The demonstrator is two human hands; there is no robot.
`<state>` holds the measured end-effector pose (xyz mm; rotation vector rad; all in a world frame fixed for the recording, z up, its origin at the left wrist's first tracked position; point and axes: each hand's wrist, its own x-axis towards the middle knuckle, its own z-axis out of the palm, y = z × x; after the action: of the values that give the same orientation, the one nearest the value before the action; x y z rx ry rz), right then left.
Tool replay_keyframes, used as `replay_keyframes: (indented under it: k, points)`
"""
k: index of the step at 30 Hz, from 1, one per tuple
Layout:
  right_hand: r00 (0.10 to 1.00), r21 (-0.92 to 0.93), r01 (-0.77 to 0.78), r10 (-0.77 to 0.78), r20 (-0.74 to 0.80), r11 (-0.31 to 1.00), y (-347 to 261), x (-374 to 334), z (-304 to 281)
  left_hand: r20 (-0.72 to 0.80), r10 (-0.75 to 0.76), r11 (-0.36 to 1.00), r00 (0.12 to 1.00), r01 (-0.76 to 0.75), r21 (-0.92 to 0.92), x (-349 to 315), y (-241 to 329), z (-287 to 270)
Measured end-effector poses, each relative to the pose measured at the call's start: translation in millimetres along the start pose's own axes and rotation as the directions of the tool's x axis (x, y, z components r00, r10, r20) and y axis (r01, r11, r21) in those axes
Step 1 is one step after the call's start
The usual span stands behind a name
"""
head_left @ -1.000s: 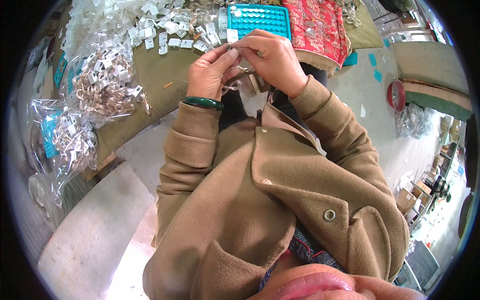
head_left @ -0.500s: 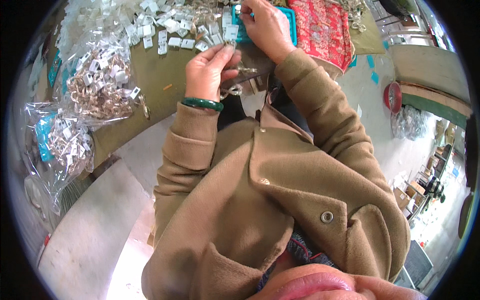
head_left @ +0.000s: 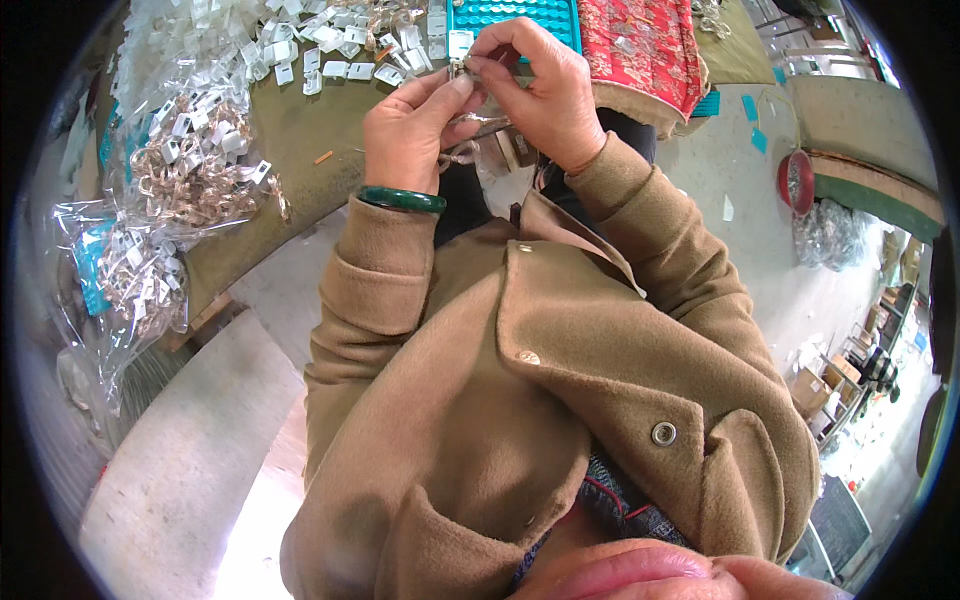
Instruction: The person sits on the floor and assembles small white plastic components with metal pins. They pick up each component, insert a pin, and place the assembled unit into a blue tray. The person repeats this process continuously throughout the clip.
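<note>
The left hand is nearly closed, thumb and bent forefinger pinching a small metallic fitting that is too tiny to make out in detail. The right hand meets it there, thumb and forefinger drawn together on the same fitting, held just over the table's near edge. A white tag shows directly above the fingertips, and a pale cord loop hangs below the left hand.

At the far left, two clear plastic bags, the lower bag and the upper bag, bulge with white tags and beige cords. Behind them spreads a heap of translucent tags. The table has an olive covering, with a short orange stick lying on it. A teal tray with rows of round hollows sits beyond the hands, beside a red floral cloth. Farther right, the pale floor carries teal scraps, a red basin and bundled clear plastic; cardboard boxes stand near the right rim.
</note>
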<state>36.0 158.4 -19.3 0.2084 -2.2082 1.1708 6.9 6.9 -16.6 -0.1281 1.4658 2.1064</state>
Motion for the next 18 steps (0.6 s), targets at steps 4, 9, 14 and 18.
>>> replay_keyframes:
  k: [4,9,14,18]
  points:
    - [0.981,-0.161,0.190,-0.193,-0.003,0.968,0,-5,-2,-0.019,0.017,1.000,1.000,-0.017,0.006,-4,-5,4]
    - [0.965,-0.167,0.258,-0.247,0.086,0.952,-6,-8,-11,-0.060,0.104,0.993,0.993,-0.107,-0.048,-12,-15,9]
    - [0.969,0.145,-0.143,0.109,0.221,0.979,-12,-6,-24,0.012,0.219,0.970,0.976,-0.219,0.102,-22,-15,10]
    - [0.797,0.529,-0.602,0.492,0.350,0.598,-12,-3,-27,0.056,0.230,0.969,0.972,-0.234,0.082,-26,-11,7]
